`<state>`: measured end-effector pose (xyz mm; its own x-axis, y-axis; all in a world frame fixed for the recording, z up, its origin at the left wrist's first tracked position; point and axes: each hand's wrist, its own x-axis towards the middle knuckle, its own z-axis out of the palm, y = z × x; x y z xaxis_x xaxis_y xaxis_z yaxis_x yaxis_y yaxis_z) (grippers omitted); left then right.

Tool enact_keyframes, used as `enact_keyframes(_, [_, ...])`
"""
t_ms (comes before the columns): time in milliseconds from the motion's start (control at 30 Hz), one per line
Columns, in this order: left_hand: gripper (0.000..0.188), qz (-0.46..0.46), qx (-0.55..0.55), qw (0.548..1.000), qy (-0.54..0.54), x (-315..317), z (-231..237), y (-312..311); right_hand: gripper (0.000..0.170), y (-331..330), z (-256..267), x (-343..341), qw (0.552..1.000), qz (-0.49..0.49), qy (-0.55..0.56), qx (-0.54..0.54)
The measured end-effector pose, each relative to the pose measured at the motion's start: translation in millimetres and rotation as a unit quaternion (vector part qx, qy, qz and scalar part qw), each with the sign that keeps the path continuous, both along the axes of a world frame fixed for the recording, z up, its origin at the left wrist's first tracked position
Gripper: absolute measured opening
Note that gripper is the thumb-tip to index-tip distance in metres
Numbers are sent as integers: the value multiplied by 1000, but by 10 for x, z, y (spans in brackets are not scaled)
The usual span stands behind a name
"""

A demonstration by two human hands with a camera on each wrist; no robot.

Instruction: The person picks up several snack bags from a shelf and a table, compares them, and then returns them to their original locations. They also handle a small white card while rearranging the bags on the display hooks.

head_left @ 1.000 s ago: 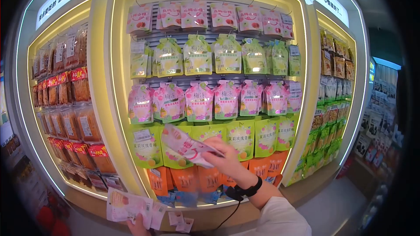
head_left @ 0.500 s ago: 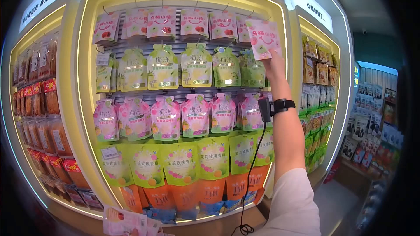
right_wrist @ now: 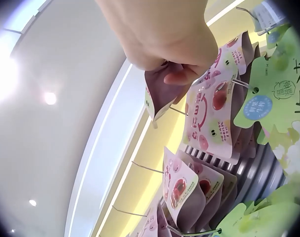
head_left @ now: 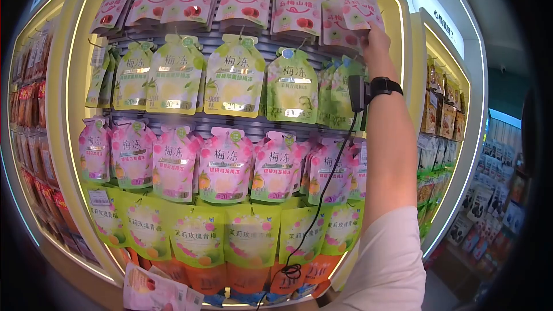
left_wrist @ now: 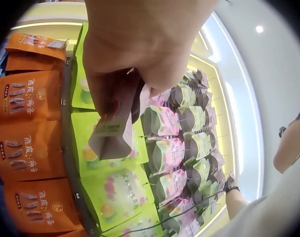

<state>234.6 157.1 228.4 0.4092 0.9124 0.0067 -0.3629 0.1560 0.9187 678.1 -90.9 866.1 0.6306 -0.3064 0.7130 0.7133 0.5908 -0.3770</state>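
Observation:
My right hand (head_left: 377, 48) is raised to the top row of the rack, at its right end, and pinches a pink snack pouch (head_left: 358, 10) by its lower part. This pouch overlaps the pink pouches hanging there. From the right wrist camera, the held pouch (right_wrist: 162, 94) shows its grey underside below the curled fingers of the right hand (right_wrist: 169, 42), beside a bare metal hook (right_wrist: 178, 111). Low in front of the rack, my left hand (left_wrist: 140, 49) grips several pink pouches (left_wrist: 113, 131); the head view shows those pouches (head_left: 147, 291) at the bottom edge, the hand mostly out of frame.
Green jelly pouches (head_left: 235, 75), pink jelly pouches (head_left: 224, 164), lime-green bags (head_left: 252, 233) and orange bags (head_left: 210, 276) hang in rows beneath. Metal hooks (right_wrist: 147, 168) jut outward. A black cable (head_left: 322, 201) trails from the right wrist's camera. Further racks (head_left: 443, 103) stand either side.
My right hand has carried the pouch from low in front of the rack up to the top row's right end. The head view has moved closer to the rack. The left hand stays low with its pouches.

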Motion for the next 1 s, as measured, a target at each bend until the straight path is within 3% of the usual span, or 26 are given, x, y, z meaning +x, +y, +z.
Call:
enact_keyframes(33, [63, 3, -2, 1000, 0, 16, 47, -47, 35, -5, 34, 21, 1000, 8, -4, 12])
enact_keyframes(133, [66, 36, 40, 998, 34, 31, 45, -135, 35, -8, 108, 11, 1000, 4, 11, 3])
enact_keyframes(200, [70, 112, 10, 986, 126, 11, -121, -106, 34, 16, 154, -2, 1000, 10, 19, 10])
enact_keyframes(233, [70, 113, 10, 986, 125, -29, 54, -158, 35, 22, 150, 0, 1000, 15, 11, 12])
enact_keyframes(300, [77, 52, 56, 963, 257, -157, 410, -259, 35, 45, 127, -15, 1000, 21, 5, 15])
enact_keyframes(400, [79, 69, 56, 958, 273, -187, 441, -289, 30, 76, 71, -73, 999, -5, -23, 35])
enact_keyframes(467, [78, 88, 40, 962, 254, -174, 327, -265, 43, 86, 35, -87, 999, -42, -3, -30])
enact_keyframes(533, [77, 110, 25, 966, 233, -177, 235, -240, 44, 115, 53, 33, 999, -30, -11, -18])
enact_keyframes(600, [73, 96, 1, 986, 133, -195, 201, -223, 46, 126, 142, 344, 1000, -17, -21, -5])
enact_keyframes(667, [73, 92, 27, 987, 132, -252, 295, -233, 58, 96, 330, 779, 989, -124, 28, -71])
enact_keyframes(700, [73, 84, 53, 986, 134, -271, 328, -237, 58, 133, 321, 702, 990, -121, 27, -71])
enact_keyframes(767, [72, 83, 48, 986, 139, -328, 232, -170, 69, 171, 188, 415, 930, -330, 152, -54])
enact_keyframes(800, [70, 78, 42, 986, 144, -358, 153, -120, 69, 148, 137, 281, 930, -329, 153, -55])
enact_keyframes(867, [68, 92, 67, 986, 120, -407, -98, 11, 87, 91, 17, -5, 898, -387, 189, -92])
enact_keyframes(933, [66, 111, 85, 985, 96, -399, -142, 52, 78, 98, -198, -309, 879, -457, 138, -7])
enact_keyframes(1000, [62, 75, 24, 996, 36, -445, 16, 31, 61, 71, -479, -435, 880, -449, -123, 100])
